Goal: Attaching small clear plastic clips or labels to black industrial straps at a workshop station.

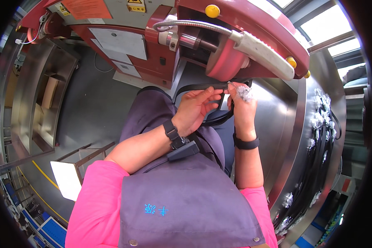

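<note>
I judge the black strap (190, 87) light, bendy and smooth, best pinched near the clear plastic wrap (246, 94); it runs across at the fingertips and loops nearer, between the hands. I see the right hand (244, 108) pinching it, the left hand (194, 108) just left, grip unclear, the red wheel (222, 62) beyond.

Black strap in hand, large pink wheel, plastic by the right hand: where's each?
Black strap (193, 87), head view: on its upper stretch.
Pink wheel (224, 62), head view: on its curved rim.
Crumpled plastic (245, 94), head view: on its middle.
</note>
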A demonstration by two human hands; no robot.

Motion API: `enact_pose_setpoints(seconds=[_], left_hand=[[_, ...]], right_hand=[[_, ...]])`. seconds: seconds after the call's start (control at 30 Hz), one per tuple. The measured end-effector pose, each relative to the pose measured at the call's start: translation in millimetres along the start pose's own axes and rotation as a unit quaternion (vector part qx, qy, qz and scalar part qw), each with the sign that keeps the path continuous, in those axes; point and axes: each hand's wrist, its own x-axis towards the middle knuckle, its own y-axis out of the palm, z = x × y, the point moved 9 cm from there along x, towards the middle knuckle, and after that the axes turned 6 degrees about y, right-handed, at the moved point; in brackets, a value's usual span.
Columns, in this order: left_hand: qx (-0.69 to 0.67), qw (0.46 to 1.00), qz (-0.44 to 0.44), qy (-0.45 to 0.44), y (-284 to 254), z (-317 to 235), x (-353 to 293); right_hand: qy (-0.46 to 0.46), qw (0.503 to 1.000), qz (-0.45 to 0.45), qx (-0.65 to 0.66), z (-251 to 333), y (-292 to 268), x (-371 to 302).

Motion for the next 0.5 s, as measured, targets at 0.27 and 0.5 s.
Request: enact_pose_setpoints(seconds=[0.27, 0.5], left_hand=[[0.000, 1.000, -0.009, 0.010, -0.4, -3.4, 2.7], [0.005, 1.000, -0.003, 0.017, 3.3, -3.6, 4.1]], right_hand=[[0.017, 1.000, 0.008, 0.007, -6.1, 2.1, 7.4], [0.016, 0.999, 0.009, 0.042, -8.4, -0.5, 9.5]])
